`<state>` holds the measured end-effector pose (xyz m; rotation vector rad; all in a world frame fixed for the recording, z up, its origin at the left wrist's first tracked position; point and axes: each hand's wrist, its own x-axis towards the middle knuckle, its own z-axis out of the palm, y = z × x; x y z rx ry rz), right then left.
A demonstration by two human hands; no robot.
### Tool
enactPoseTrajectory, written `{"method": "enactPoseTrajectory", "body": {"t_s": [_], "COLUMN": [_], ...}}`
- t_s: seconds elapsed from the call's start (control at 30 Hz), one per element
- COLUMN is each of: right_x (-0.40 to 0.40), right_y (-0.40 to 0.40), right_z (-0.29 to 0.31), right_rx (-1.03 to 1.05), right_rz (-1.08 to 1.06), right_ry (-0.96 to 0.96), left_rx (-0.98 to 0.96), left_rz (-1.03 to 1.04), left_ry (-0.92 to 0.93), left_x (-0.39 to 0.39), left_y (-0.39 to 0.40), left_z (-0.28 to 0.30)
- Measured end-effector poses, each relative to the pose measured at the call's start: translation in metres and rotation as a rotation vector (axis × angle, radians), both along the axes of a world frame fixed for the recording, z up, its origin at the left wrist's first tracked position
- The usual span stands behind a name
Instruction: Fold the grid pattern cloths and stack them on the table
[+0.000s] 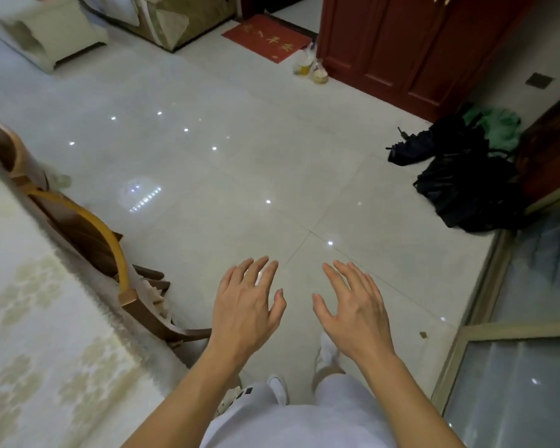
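Note:
My left hand (244, 305) and my right hand (353, 310) are held out in front of me above the tiled floor, palms down, fingers spread, each holding nothing. The table (29, 318), covered with a pale patterned tablecloth, runs along the left edge of the view, to the left of my left hand. No grid pattern cloth shows in this view.
A wooden chair (88, 234) stands tucked against the table. Black bags and a green cloth (466, 176) lie on the floor at the right by a red-brown cabinet (411, 43). A red doormat (265, 37) lies at the back. A glass door frame (472, 318) stands at my right.

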<state>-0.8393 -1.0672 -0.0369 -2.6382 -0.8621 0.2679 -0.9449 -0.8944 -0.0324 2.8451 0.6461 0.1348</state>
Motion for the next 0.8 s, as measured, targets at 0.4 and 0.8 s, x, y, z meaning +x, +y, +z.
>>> {"method": "enactPoseTrajectory", "body": {"t_s": [0.4,0.8], "right_x": [0.216,0.331], "right_y": [0.118,0.216], "right_z": [-0.012,0.006], "right_rx": [0.097,0.073], "right_rz": [0.236,0.541], "right_ry": [0.021,0.058], "left_rx": [0.045,0.051], "left_rz": [0.249,0.55], "left_ry": [0.13,0.152], "left_x": [0.164,0.254], "left_y": [0.065,0.128], "left_z": [-0.01,0.02]}}
